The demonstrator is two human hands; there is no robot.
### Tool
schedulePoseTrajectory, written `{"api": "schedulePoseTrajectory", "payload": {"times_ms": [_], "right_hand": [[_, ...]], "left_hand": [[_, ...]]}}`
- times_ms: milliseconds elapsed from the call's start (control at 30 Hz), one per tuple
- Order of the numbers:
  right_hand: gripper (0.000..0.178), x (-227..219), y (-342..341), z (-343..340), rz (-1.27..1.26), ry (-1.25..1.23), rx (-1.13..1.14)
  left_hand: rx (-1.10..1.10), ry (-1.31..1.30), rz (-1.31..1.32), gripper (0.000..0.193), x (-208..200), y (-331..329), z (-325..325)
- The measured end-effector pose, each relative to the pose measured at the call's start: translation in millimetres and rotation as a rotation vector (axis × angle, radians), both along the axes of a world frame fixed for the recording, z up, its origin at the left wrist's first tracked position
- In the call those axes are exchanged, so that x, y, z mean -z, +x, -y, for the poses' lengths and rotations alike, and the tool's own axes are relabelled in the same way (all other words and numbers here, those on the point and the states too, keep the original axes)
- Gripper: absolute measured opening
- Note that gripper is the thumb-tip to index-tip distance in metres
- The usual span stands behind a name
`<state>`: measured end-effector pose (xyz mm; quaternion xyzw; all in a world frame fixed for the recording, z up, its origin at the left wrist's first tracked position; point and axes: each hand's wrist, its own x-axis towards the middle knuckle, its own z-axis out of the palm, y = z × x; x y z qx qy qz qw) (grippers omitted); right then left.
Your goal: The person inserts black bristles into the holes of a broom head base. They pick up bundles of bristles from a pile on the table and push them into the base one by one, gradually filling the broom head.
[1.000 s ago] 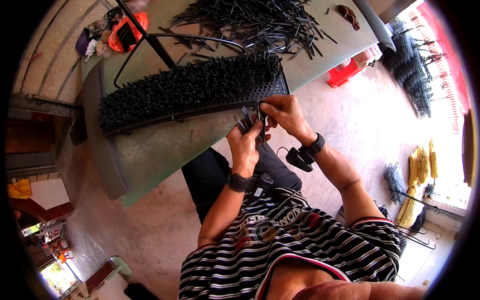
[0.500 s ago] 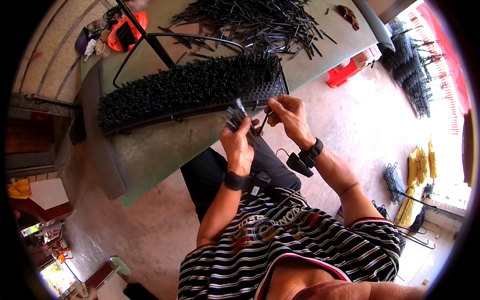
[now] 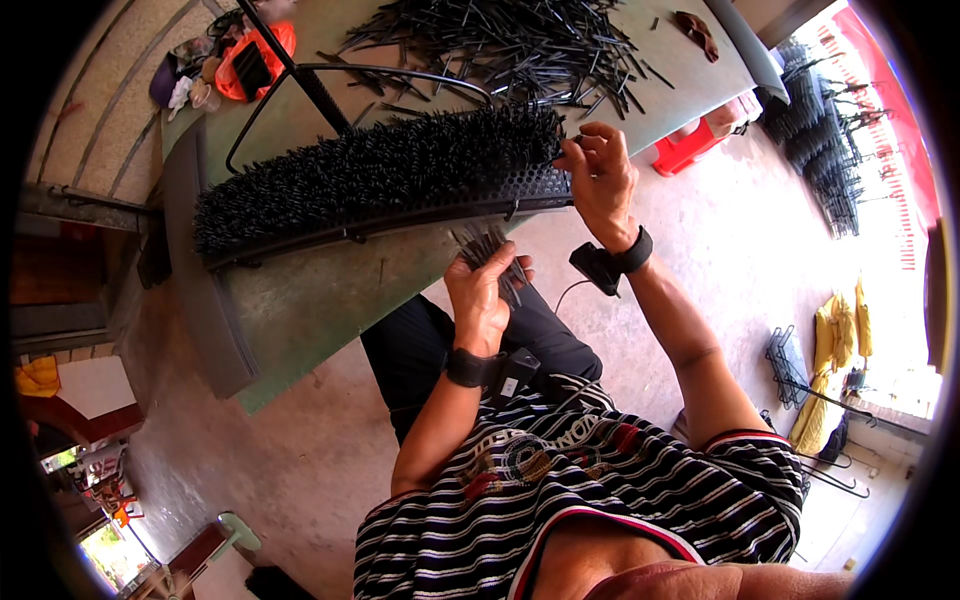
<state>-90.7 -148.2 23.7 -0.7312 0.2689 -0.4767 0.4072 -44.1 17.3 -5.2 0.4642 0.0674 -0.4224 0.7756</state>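
Observation:
A long black brush-like panel (image 3: pixel 370 175) lies across the table, densely covered with black bristle strips. Toward its right end a patch of perforated mesh (image 3: pixel 530 186) shows bare. My right hand (image 3: pixel 603 185) is at that right end, thumb and fingers pinched at the edge of the bristles; what they pinch is too small to make out. Below the panel's front edge, my left hand (image 3: pixel 482 285) is closed round a bundle of thin dark strips (image 3: pixel 484 245), whose ends fan out past the fingers.
A heap of loose black strips (image 3: pixel 500 50) covers the far part of the green table (image 3: pixel 310 320). A black metal frame (image 3: pixel 400 69) rises behind the panel. A red stool (image 3: pixel 690 148) stands by the table's right edge. Stacked black racks (image 3: pixel 815 130) are farther right.
My right hand has moved up and away from the bundle to the panel's right end. My left hand keeps its hold, with the bundle slightly lower and turned.

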Motion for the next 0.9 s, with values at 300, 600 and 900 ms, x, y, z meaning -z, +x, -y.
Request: {"api": "schedulePoseTrajectory", "payload": {"times_ms": [300,600,900], "right_hand": [[0.009,14.2,8.1,16.1,-0.278,-0.451,-0.09],[0.023,-17.7,-4.5,-1.7,-0.699,-0.047,-0.335],[0.014,-13.7,-18.3,-1.0,-0.05,0.4,-0.178]], "left_hand": [[0.087,-0.039,-0.04,0.009,-0.3,-8.9,3.3],[0.115,-0.043,-0.042,0.012,-1.8,-7.4,5.7],[0.033,-0.037,-0.035,0.014,16.9,-1.8,6.9]]}}
